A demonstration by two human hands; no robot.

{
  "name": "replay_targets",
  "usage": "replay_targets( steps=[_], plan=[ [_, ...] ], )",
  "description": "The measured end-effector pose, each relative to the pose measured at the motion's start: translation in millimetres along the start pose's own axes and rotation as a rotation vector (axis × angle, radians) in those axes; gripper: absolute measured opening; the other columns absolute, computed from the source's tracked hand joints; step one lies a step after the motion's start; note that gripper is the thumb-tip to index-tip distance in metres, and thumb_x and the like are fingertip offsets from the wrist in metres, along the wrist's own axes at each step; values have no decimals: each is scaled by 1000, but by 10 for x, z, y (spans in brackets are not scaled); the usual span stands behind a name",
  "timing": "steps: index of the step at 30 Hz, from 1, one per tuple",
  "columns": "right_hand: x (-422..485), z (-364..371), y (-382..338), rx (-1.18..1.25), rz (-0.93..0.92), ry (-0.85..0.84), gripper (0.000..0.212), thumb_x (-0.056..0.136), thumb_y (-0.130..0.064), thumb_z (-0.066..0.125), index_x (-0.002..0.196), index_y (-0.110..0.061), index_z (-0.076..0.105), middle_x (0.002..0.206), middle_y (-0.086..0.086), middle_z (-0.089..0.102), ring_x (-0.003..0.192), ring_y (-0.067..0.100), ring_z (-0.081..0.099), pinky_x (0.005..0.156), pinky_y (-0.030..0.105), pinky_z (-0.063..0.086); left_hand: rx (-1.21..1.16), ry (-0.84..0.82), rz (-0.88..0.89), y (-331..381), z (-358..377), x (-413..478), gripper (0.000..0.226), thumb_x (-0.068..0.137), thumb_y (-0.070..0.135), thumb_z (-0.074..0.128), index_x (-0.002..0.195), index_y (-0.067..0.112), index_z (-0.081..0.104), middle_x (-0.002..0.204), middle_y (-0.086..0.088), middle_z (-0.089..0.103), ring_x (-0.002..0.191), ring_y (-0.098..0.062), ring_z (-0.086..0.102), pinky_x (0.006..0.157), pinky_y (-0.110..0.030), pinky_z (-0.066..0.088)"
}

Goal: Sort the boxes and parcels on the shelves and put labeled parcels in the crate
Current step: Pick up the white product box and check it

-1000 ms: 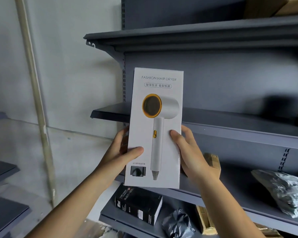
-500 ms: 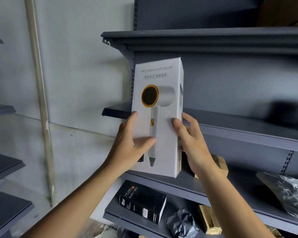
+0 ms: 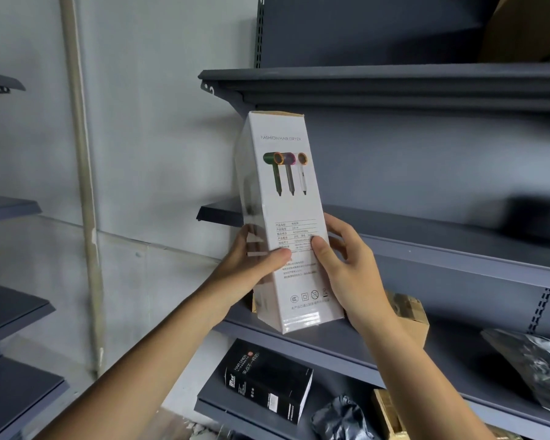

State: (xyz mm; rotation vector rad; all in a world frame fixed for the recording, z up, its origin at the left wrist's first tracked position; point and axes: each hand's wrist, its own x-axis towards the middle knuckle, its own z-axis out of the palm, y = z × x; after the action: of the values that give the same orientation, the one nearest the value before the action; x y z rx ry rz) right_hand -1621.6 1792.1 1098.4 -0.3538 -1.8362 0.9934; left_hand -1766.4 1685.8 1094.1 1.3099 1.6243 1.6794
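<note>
Where both hands (image 3: 258, 262) grip it: tall glossy white cardboard box (image 3: 286, 217).

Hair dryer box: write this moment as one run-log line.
left hand, right hand: grip hair dryer box | box: on end, three-dryer side showing | shipping label: none seen

tall white hair dryer box (image 3: 291, 217), upright and slightly tilted, three dryers pictured, before the grey shelves (image 3: 426, 246)
</note>
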Motion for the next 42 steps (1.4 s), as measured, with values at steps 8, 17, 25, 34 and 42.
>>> replay_targets(
  steps=[8, 17, 25, 34, 42],
  plan=[
    [-23, -6, 12, 140, 40, -95, 33, 97, -25, 59, 130, -32, 57, 128, -13, 66, 116, 16, 64, 98, 52, 52, -54, 17, 19, -58, -32, 29, 53, 71, 54, 64, 121, 52, 46, 112, 19, 70, 102, -1, 67, 83, -24, 51],
    [-66, -86, 176, 271, 186, -427, 53, 96, -48, 52, 147, -37, 39, 144, -4, 55, 133, 22, 52, 111, 56, 37, -228, -7, -60, -84, -55, 57, 43, 83, 47, 59, 122, 29, 57, 91, 15, 75, 76, 1, 67, 60, -17, 47],
    [-65, -104, 294, 157, 336, -279, 93, 67, -79, 62, 147, -47, 27, 123, -17, 66, 108, 2, 66, 106, 39, 47, -447, -51, -184, -101, -42, 10, 29, 84, 44, 51, 102, 26, 65, 87, 1, 75, 77, -15, 70, 75, -34, 50],
    [-2, -5, 311, 65, 115, 19, 34, 83, -29, 78, 107, -37, 56, 98, -14, 74, 92, 6, 70, 76, 18, 54, -6, 164, -24, -169, -35, 140, 46, 82, 52, 51, 128, 44, 54, 112, 9, 70, 101, -11, 68, 87, -40, 56],
    [-3, -18, 391, -175, 38, 74, 60, 82, -32, 78, 135, -35, 48, 120, -10, 55, 107, 4, 57, 86, 12, 47, -19, 55, -41, -222, -4, 133, 63, 69, 55, 75, 123, 31, 54, 115, 12, 70, 104, -5, 66, 88, -30, 52]
  ],
)
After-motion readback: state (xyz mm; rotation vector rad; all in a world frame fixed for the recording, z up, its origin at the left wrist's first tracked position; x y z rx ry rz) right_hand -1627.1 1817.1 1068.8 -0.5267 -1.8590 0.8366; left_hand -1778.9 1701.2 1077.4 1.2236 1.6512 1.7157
